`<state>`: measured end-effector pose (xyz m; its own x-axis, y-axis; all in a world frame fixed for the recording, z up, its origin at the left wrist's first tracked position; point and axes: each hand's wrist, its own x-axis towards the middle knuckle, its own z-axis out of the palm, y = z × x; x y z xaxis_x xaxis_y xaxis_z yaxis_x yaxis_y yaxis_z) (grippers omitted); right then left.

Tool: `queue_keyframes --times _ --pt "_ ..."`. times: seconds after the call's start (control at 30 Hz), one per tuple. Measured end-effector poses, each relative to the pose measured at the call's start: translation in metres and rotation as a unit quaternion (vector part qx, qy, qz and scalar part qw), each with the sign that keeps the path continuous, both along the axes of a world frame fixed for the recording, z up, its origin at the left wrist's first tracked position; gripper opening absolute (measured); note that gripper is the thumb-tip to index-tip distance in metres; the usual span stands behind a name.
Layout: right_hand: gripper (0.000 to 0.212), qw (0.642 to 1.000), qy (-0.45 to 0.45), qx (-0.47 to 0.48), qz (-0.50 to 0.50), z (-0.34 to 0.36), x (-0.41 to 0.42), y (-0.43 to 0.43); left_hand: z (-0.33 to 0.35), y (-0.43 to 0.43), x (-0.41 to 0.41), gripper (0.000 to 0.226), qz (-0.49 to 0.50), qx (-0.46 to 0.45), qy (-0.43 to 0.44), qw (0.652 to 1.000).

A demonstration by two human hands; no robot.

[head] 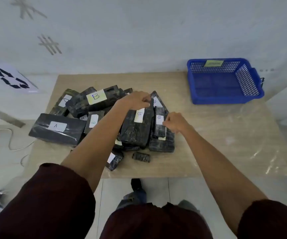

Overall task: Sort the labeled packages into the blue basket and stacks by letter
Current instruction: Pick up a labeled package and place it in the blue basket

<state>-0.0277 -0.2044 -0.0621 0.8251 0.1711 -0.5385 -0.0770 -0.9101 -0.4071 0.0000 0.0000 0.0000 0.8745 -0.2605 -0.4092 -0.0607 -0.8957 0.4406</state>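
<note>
Both hands are down in the pile of black, film-wrapped packages on the table (225, 144). The left hand (136, 100) is curled over the far end of a broad package (135, 130) marked B. The right hand (175, 122), just beside it, has its fingers bunched and seems to pinch the near edge of a narrow package (160, 130), also marked B, which lies on a larger block. The wrapping looks glossy and probably slick, and the blocks look stiff and fairly dense. The broad one would be safest taken by its long sides or from underneath, since a grip on the loose film could slip or tear. The narrow one looks light enough for one hand across its width. Left of the left hand lie a wide package (58, 131) marked A and, further off, one with a yellow label (96, 97) reading B. A little unlabelled packet (141, 156) sits nearer the body than both hands. The blue basket (225, 100) stands well beyond and to the right of the right hand. It has a tag on its back wall too blurred to read, and no packages are visible in it.
</note>
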Motion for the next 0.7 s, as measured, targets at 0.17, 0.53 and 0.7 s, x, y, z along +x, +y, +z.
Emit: queue_keyframes --times 0.17,0.53,0.7 --pt "0.067 0.998 0.019 -0.015 -0.063 -0.021 -0.001 0.023 -0.028 0.015 0.021 0.046 -0.011 0.050 0.019 0.998" --pt "0.054 0.987 0.117 0.036 -0.106 -0.044 0.030 0.015 -0.060 0.004 0.050 0.074 -0.011 0.105 0.029 0.994" --pt "0.047 0.988 0.123 0.072 -0.057 -0.022 0.077 -0.021 -0.059 -0.001 0.063 0.074 0.002 0.113 0.048 0.992"
